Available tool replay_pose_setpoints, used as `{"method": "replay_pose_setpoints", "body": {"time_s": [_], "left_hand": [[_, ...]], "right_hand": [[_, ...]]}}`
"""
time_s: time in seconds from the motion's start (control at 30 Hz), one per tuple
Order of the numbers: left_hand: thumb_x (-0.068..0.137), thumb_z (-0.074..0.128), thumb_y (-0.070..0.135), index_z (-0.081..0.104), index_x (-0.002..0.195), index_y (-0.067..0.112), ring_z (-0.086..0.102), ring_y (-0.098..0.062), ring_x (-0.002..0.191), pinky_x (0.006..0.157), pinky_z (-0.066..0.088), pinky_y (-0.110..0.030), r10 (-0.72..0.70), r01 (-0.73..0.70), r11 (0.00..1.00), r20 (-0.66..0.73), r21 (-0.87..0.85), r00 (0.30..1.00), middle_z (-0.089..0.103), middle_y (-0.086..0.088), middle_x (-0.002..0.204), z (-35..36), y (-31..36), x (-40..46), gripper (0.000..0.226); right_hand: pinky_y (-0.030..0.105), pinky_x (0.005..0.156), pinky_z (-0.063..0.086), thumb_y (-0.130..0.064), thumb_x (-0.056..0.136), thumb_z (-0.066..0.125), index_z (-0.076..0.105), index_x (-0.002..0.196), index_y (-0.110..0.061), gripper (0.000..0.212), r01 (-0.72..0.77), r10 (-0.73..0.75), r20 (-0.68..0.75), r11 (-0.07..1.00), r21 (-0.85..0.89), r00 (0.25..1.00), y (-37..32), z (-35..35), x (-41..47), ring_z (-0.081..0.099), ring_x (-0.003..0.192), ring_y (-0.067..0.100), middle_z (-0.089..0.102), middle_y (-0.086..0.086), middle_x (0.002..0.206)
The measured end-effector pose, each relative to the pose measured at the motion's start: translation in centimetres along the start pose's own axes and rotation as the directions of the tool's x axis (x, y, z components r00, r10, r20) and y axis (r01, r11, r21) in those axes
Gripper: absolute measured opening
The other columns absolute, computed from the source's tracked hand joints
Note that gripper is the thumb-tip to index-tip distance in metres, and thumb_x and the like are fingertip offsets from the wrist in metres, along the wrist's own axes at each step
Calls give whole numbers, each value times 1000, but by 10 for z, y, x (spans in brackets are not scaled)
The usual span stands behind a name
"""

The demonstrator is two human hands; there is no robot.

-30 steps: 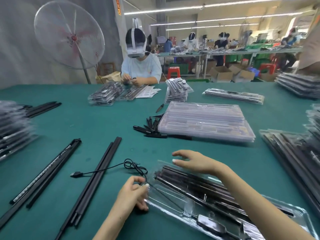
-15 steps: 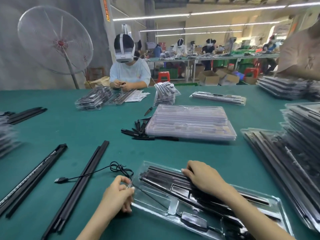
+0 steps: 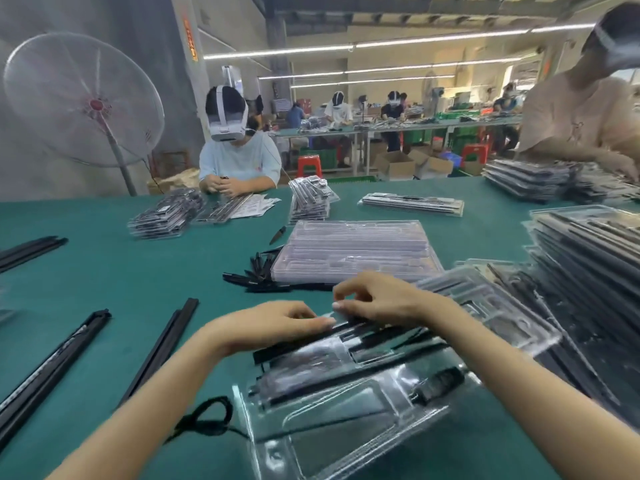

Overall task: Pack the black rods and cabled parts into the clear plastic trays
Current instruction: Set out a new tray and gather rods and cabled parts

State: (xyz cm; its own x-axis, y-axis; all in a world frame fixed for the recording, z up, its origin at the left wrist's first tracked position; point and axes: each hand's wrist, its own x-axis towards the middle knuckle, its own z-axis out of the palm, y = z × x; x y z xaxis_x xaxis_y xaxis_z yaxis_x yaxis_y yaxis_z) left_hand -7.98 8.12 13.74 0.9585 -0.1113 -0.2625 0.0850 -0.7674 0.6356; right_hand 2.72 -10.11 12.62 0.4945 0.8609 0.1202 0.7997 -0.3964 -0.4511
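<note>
Together, left hand (image 3: pixel 277 323) and right hand (image 3: pixel 384 299) pinch the tilted clear tray's (image 3: pixel 346 445) far edge, fingers curled.

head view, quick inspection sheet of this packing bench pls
surface: green table, in use on all sides.
job's things: clear tray holding black rods, in front of the person; loose black rods lie to its left.
clutter: stack of empty trays mid-table; filled stacks on the right.
grippers: left hand and right hand at the tray's far edge; grip blurred.
cables: black cable coil beside the tray's near-left corner.
surroundings: standing fan; other workers at the table and at benches behind.
</note>
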Motion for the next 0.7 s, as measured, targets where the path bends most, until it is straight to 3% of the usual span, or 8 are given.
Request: {"method": "replay_pose_setpoints", "body": {"time_s": [0.07,0.17,0.3,0.4,0.47,0.53,0.6,0.7], "left_hand": [[84,59,58,67,95,30,60,-2,85,83,46,-23,104,-35,945,195,-326,975,65,19,92,12,11,0,31],[85,65,38,64,113,17,67,-16,98,84,52,-24,222,-76,776,159,-626,962,70,-2,111,52,24,2,36],[86,67,27,66,105,5,65,-15,85,73,51,-22,193,-149,617,-35,-773,981,71,-7,98,102,55,22,29],[93,57,18,64,85,10,63,-9,59,57,48,-19,113,-95,599,-33,-795,993,69,0,70,133,84,45,14],[96,54,18,58,79,11,63,-7,52,48,47,-18,49,-25,599,5,-800,999,66,4,60,158,102,60,19],[96,55,28,53,89,13,65,-7,69,55,47,-14,-40,50,602,33,-797,999,66,3,79,183,116,76,16],[96,53,36,48,105,18,57,-4,90,70,45,-9,-72,59,603,19,-796,997,57,8,105,201,130,91,21],[94,48,36,41,126,11,38,-20,127,106,33,-29,-32,6,808,-33,-589,999,35,-1,129,221,148,114,41]], "right_hand": [[34,57,36,-55,92,33,55,65,-22,48,30,-31,-7,996,-81,999,-5,-15,0,43,51,7,51,-11,52],[31,61,42,-52,98,31,58,62,-21,55,19,-16,15,983,-183,1000,-5,-31,-2,51,54,7,57,-11,58],[35,68,47,-44,100,38,65,74,-12,50,6,28,81,919,-394,996,0,-44,-12,54,65,19,59,2,68],[34,78,44,-46,100,37,65,101,-11,45,-4,155,226,833,-554,962,2,-48,-21,56,92,25,63,8,101],[29,77,36,-51,99,36,64,110,-14,48,-27,236,371,871,-490,898,2,-47,-26,55,97,23,63,3,108],[28,79,38,-52,98,37,63,114,-15,48,-102,273,482,930,-352,833,4,-45,-30,58,97,23,64,4,107],[29,85,43,-52,97,40,61,120,-15,48,-126,306,515,926,-355,801,12,-43,-35,60,104,25,64,9,114],[38,98,44,-54,96,42,58,124,-18,49,-154,390,492,879,-452,779,30,-42,-42,59,109,26,63,9,119]]}}
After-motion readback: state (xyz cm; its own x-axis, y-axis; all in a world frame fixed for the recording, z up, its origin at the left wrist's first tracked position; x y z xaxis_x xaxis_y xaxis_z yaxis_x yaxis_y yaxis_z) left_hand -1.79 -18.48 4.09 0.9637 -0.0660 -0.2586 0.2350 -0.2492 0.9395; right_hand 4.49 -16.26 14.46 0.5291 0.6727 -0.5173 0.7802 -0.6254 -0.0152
